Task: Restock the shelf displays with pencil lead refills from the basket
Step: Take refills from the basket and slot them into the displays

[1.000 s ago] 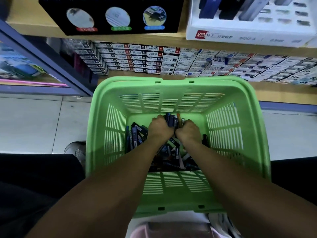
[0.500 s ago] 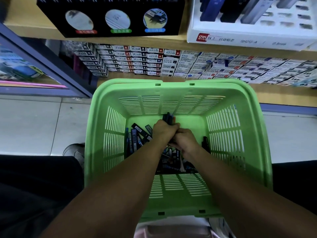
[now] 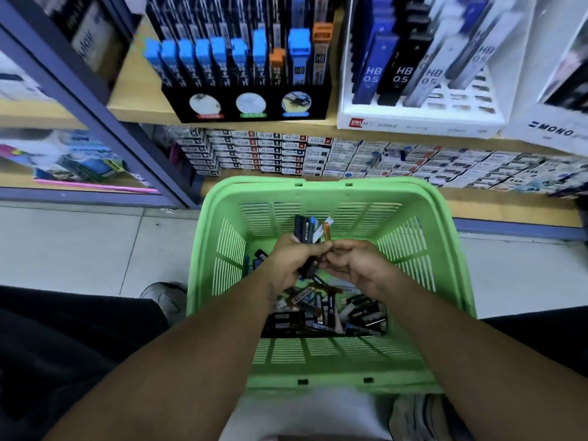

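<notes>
A green slatted basket (image 3: 445, 249) sits in front of me with a loose heap of lead refill cases (image 3: 331, 310) on its bottom. My left hand (image 3: 292, 262) grips a bunch of refill cases (image 3: 310, 229) that stick up out of the fist, dark, blue, white and orange. Close beside it, my right hand (image 3: 356, 262) has its fingers curled and pinches the lower end of the orange case in that bunch. On the shelf above stand a black display rack (image 3: 251, 100) with blue and orange capped refills and a white display tray (image 3: 420, 116) with tall HB 0.5 cases.
Stacked small boxes (image 3: 318, 154) fill the lower shelf behind the basket. A blue-grey shelf post (image 3: 95, 113) slants down at the left. A white MONO box (image 3: 550, 132) sits at the right. A grey shoe (image 3: 165, 297) rests on the tiled floor left of the basket.
Both hands have risen from the heap with a bunch of refills gathered in the left fist. The view tilted up, revealing the upper shelf's displays.
</notes>
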Available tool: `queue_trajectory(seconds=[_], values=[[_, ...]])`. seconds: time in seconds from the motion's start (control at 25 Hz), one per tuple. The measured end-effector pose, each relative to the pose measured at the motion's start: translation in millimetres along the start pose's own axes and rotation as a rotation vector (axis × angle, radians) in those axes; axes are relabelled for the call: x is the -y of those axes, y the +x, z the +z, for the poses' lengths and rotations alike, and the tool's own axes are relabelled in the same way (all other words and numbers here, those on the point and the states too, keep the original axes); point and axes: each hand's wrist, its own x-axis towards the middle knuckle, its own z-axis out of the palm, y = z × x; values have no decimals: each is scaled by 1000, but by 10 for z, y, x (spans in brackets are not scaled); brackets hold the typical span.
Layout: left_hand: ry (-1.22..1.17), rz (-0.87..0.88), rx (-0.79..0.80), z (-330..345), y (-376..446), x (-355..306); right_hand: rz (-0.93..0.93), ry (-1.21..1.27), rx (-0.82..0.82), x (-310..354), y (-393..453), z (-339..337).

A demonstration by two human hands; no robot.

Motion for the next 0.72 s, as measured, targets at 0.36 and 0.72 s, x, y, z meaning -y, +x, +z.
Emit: queue_trajectory(seconds=[0.36, 0.72], values=[[264, 151, 59, 109, -663, -513, -170, -239, 121, 552, -791, -46], [116, 155, 160, 183, -1107, -699, -286, -296, 89, 654, -1013, -97]])
